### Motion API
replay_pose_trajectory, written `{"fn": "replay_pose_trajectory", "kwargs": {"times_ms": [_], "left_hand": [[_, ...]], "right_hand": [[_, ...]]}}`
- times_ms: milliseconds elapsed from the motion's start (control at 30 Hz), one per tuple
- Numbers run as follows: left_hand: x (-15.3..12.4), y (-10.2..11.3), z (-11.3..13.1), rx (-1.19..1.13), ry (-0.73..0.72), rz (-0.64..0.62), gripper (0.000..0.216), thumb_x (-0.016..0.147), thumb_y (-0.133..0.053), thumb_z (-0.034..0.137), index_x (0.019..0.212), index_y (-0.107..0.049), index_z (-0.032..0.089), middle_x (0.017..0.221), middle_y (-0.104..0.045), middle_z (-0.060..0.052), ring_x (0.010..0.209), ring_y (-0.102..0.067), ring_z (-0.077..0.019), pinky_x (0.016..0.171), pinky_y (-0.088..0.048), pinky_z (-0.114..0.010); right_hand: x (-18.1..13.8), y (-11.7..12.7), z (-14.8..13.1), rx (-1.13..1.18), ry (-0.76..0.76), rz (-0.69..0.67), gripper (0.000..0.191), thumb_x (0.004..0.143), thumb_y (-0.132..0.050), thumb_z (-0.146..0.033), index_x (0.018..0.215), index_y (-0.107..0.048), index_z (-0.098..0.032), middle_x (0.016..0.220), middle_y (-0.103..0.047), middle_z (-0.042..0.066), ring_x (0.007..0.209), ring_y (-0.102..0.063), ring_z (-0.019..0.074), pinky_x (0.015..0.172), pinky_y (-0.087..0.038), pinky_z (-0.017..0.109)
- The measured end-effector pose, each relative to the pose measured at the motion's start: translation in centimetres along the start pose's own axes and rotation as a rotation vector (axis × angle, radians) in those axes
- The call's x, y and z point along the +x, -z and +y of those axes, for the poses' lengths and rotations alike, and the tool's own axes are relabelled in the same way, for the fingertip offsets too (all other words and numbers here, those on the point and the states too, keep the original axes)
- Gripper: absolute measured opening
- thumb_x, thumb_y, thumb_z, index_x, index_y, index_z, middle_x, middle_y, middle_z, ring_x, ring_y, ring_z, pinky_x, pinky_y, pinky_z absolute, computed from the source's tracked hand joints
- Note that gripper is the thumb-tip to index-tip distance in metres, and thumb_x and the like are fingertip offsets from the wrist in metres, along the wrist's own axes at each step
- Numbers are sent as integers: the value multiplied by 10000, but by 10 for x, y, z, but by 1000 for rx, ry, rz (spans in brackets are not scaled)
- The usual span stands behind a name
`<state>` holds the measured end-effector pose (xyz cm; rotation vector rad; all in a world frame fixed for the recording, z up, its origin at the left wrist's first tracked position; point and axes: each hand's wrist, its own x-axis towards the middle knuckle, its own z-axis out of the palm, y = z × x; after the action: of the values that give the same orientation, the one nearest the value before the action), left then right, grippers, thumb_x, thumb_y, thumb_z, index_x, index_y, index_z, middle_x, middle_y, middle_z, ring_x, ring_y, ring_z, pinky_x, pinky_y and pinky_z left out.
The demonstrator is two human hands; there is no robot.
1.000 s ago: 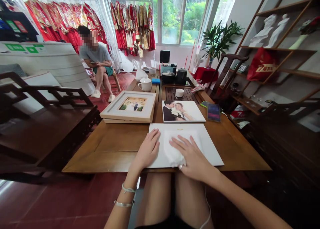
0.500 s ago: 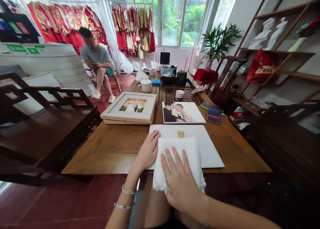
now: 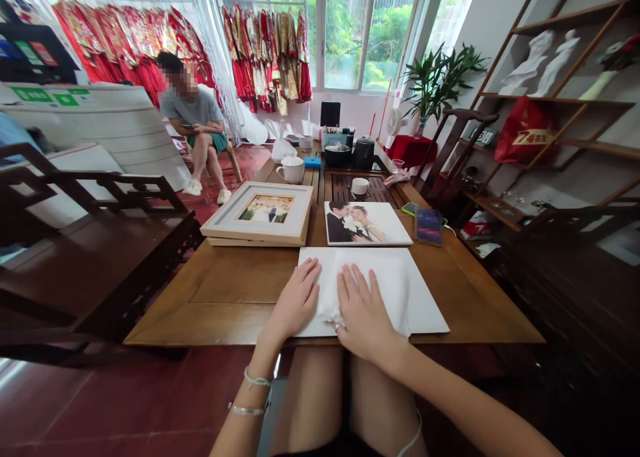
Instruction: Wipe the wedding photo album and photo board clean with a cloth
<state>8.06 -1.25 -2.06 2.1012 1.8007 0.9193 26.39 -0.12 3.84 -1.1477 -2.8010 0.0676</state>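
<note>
A white rectangular board [image 3: 427, 314] lies flat at the table's near edge. My left hand [image 3: 299, 298] rests on its left side, fingers stretched out and holding nothing. A folded white cloth [image 3: 397, 284] is spread on the board's middle. On top of the cloth lies my right hand [image 3: 364, 307], palm down with fingers apart, pressing it against the board. The small tan shape on the board is hidden under the cloth. Just beyond the board is a photo panel [image 3: 370, 225] of two people in wedding clothes.
Stacked picture frames [image 3: 225, 220] stand on the wooden table [image 3: 225, 277] at the left. A white cup [image 3: 291, 170], a small bowl [image 3: 359, 186] and a black kettle [image 3: 363, 154] are farther back. A phone [image 3: 429, 226] lies at the right. A seated person [image 3: 193, 114] is at the far left.
My right hand has slid the cloth forward and slightly right over the board, covering the small tan shape. My left hand has stayed in place.
</note>
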Motion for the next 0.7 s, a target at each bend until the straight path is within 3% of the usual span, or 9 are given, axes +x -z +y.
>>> {"fn": "replay_pose_trajectory", "kwargs": {"times_ms": [167,267,433,567,700], "left_hand": [[-1,1,0,-31,-18,13,451,980,-330,231,1404,-464,157,1513,-417,-133,1446,-313,-239,1198,-273,-480],[-2,1,-1,-31,-12,1,474,957,-345,182,1419,-446,158,1527,-395,-129,1455,-294,-245,1202,-263,-483],[-1,0,0,-14,-3,-4,470,958,-343,199,1406,-460,123,1513,-408,-153,1446,-311,-260,1202,-254,-495],[0,0,2,2,12,-9,462,969,-348,238,1400,-466,123,1514,-408,-151,1445,-312,-266,1202,-247,-503],[0,1,3,8,15,-20,465,977,-339,254,1402,-460,111,1515,-404,-156,1449,-302,-270,1203,-245,-507]], "right_hand": [[-33,0,-38,45,140,-77,849,819,-575,-358,1453,-270,119,1547,-162,326,1452,-43,452,1158,0,637],[-51,3,-41,115,222,-106,834,831,-566,-367,1461,-276,98,1547,-181,316,1456,-56,437,1171,-12,614],[-38,10,1,317,220,-73,726,758,-576,-285,1427,-434,-39,1519,-375,195,1428,-276,322,1204,-129,476],[5,16,46,537,92,-10,624,731,-569,-208,1327,-533,-24,1427,-487,227,1351,-394,344,1159,-224,516],[51,27,74,654,125,-79,381,834,-510,-224,1185,-640,-150,1227,-663,115,1094,-610,274,996,-449,438]]}}
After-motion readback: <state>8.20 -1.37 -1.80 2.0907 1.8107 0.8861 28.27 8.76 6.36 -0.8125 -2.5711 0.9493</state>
